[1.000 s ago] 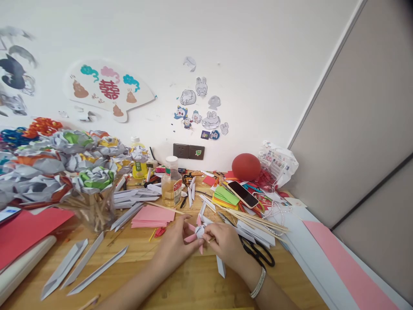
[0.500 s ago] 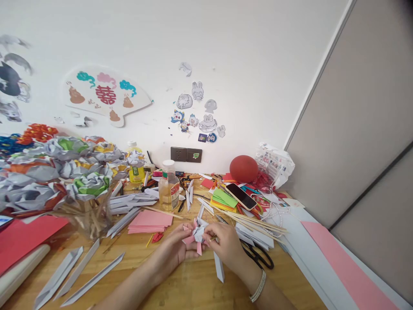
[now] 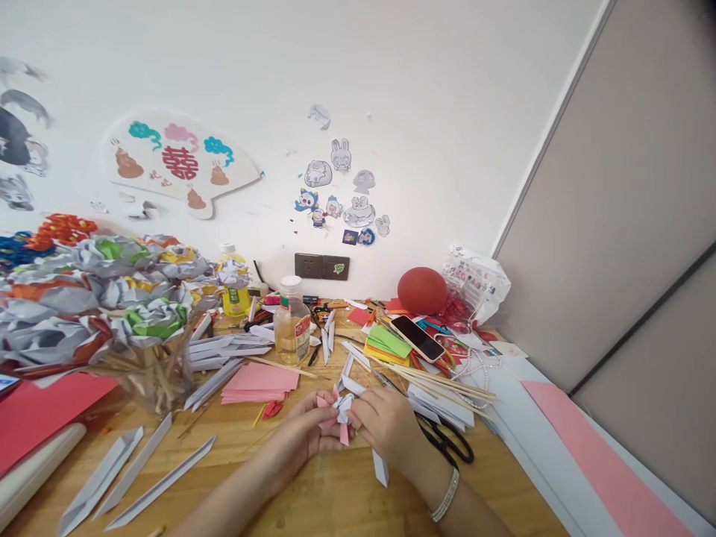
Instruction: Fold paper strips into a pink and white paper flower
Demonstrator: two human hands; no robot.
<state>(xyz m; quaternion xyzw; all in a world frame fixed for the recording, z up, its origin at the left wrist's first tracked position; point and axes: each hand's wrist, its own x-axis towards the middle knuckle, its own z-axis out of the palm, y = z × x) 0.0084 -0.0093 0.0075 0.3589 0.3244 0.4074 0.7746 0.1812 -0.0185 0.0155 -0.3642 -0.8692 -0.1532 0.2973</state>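
Note:
Between my hands is a small folded paper flower [image 3: 343, 409], white in the middle with pink strips sticking out around it. My left hand [image 3: 306, 426] grips it from the left, thumb on top and fingers underneath. My right hand [image 3: 385, 419], with a bracelet at the wrist, pinches its right side; those fingertips are partly hidden. A white folded paper strip [image 3: 380, 468] shows below my right hand. Black-handled scissors [image 3: 452, 440] lie just right of that hand. Left of the flower rests a stack of pink paper [image 3: 260, 382].
White folded strips [image 3: 159, 485] lie at the left front. Paper flowers [image 3: 154, 321] on sticks stand at the left. A bottle [image 3: 291, 321] of amber liquid stands behind my hands. To the right are wooden sticks [image 3: 436, 382], a phone [image 3: 417, 338] and a red balloon [image 3: 422, 291].
My right hand has turned and closed in over the flower's right side, covering more of it. My left hand keeps its hold. The view has shifted slightly.

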